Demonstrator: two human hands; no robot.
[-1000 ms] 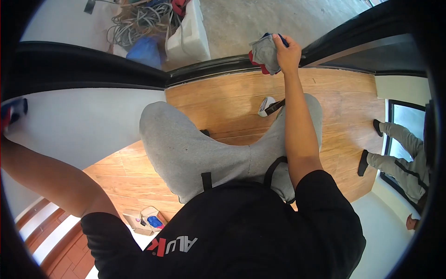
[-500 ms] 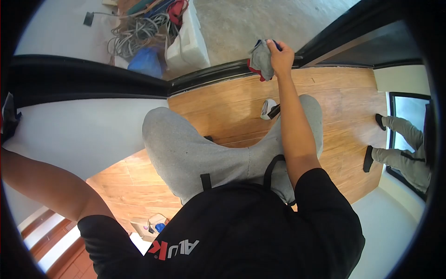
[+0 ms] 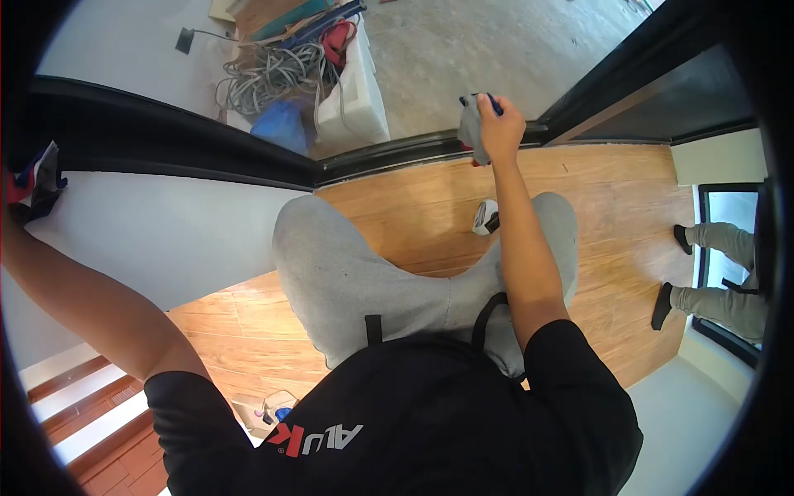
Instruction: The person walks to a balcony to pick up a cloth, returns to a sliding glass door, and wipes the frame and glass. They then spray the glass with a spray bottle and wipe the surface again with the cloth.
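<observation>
My right hand [image 3: 503,128] is closed around a bunched grey rag [image 3: 471,128] with dark blue and red parts, holding it right at the black frame rail [image 3: 413,153] along the floor. My left arm reaches out to the far left, by the upright black frame [image 3: 165,128]. At the end of that arm a crumpled cloth [image 3: 41,183] in grey, blue and red sticks out, bunched at my left hand. The fingers of that hand are lost in the dark edge of the view.
A small white and black object [image 3: 486,217] lies on the wooden floor [image 3: 397,207] between my knees. Beyond the rail are a white foam box [image 3: 360,107], coiled grey cable [image 3: 273,78] and a blue bag [image 3: 281,126]. A reflective panel [image 3: 728,248] stands on the right.
The view has shifted, so the scene sits lower and further right. More of the left cloth shows at the edge. My right hand still holds the rag at the rail.
</observation>
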